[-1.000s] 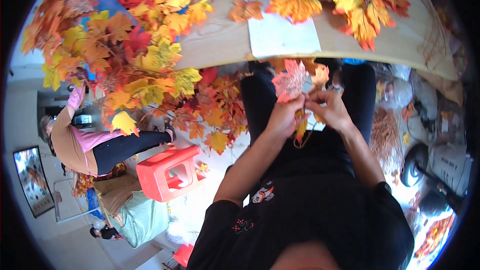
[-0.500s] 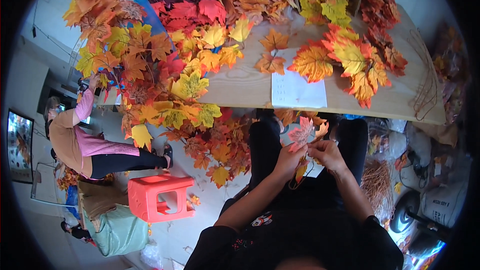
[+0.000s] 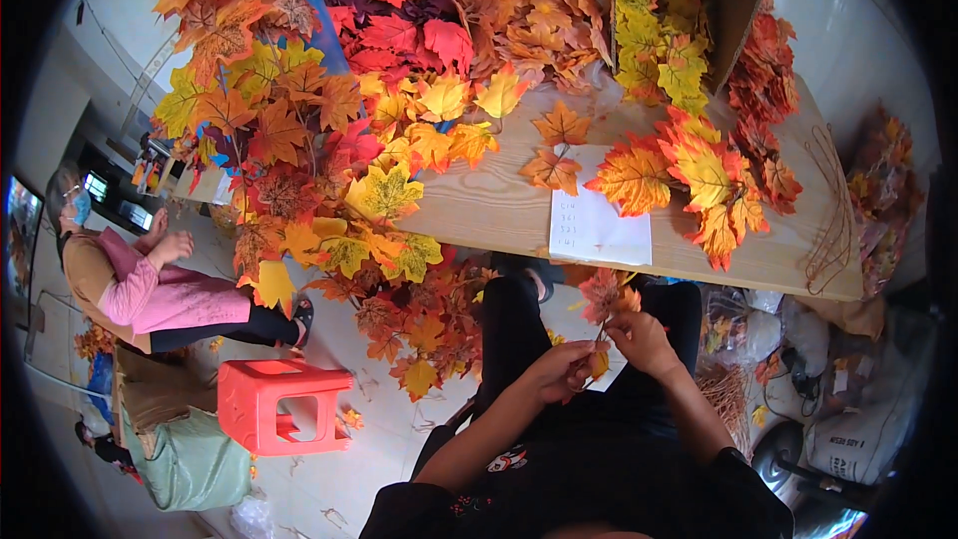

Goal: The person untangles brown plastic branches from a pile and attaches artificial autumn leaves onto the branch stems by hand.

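Over my lap, my left hand (image 3: 564, 371) is closed low on the thin stem of an artificial maple leaf spray (image 3: 602, 294). Pink-red and orange leaves stand at its top, and a small yellow-orange leaf (image 3: 599, 363) shows beside the left fingers. Higher up, my right hand (image 3: 642, 342) pinches the spray just beneath its upper leaves. The fingertips of both hands partly hide the stem. Beyond the hands, on the wooden table (image 3: 489, 205), lie a white sheet of paper (image 3: 601, 230) with handwriting and a bunch of orange-red leaves (image 3: 699, 175).
Piled leaves (image 3: 399, 10) line the table's back, next to a cardboard box (image 3: 733, 15) holding yellow ones. A long leaf garland (image 3: 289, 130) hangs over the left side. A red plastic stool (image 3: 284, 404) stands on the floor, near a person in a pink apron (image 3: 165, 284).
My left hand has moved down and left along the stem, away from the upper leaves; my right hand has shifted slightly lower. The view has tilted up, and the other person has straightened with hands raised.
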The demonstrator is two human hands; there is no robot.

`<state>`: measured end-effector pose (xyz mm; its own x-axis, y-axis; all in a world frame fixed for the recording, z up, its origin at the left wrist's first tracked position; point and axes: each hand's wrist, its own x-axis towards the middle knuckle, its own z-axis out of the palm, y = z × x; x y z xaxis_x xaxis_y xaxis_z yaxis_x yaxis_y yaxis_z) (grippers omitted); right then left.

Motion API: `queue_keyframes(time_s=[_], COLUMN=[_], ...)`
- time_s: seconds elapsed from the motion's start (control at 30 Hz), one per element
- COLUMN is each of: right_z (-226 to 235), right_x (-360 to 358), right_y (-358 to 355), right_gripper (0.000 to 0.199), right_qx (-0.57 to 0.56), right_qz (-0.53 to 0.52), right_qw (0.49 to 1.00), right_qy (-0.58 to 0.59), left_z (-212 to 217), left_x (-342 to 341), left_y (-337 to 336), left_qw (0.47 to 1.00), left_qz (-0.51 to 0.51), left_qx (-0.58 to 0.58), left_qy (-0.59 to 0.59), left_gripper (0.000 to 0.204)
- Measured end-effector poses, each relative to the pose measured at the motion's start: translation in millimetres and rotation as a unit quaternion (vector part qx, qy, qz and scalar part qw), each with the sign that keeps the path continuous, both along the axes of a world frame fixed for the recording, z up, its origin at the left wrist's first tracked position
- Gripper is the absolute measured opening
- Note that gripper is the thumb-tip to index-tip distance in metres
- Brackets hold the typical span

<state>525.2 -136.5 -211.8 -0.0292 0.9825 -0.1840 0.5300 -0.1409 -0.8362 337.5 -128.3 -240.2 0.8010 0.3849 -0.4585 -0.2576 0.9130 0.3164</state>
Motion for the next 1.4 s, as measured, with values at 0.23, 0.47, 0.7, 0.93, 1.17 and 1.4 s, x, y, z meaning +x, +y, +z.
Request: queue_keyframes(time_s=[0.23, 0.47, 0.7, 0.93, 1.17, 1.4], right_z=[179, 257, 241, 242, 232, 242], right_x=[-17, -8, -32, -3, 41, 30], right_y=[59, 293, 405, 429, 421, 395], right_gripper=[0.027, 0.026, 0.046, 0.046, 0.015, 0.031], right_qx=[0.144, 0.385, 0.294, 0.15, 0.381, 0.206], right_qz=[0.157, 0.036, -0.099, -0.027, 0.076, 0.194], right_qw=[0.959, 0.848, 0.752, 0.77, 0.513, 0.578], right_qy=[-0.189, -0.362, -0.582, -0.62, -0.765, -0.766], left_z=[-52, -126, -146, -159, -153, -150], left_x=[-1, 7, 1, 2, 2, 2], left_y=[9, 11, 17, 13, 15, 13], left_qw=[0.991, 0.998, 0.997, 0.997, 0.998, 0.997], left_qz=[0.049, -0.003, 0.008, 0.043, 0.037, 0.052], left_qx=[-0.006, 0.029, -0.024, -0.032, -0.012, -0.022], left_qy=[0.122, 0.055, 0.079, 0.052, 0.05, 0.058], left_gripper=[0.02, 0.024, 0.025, 0.025, 0.025, 0.024])
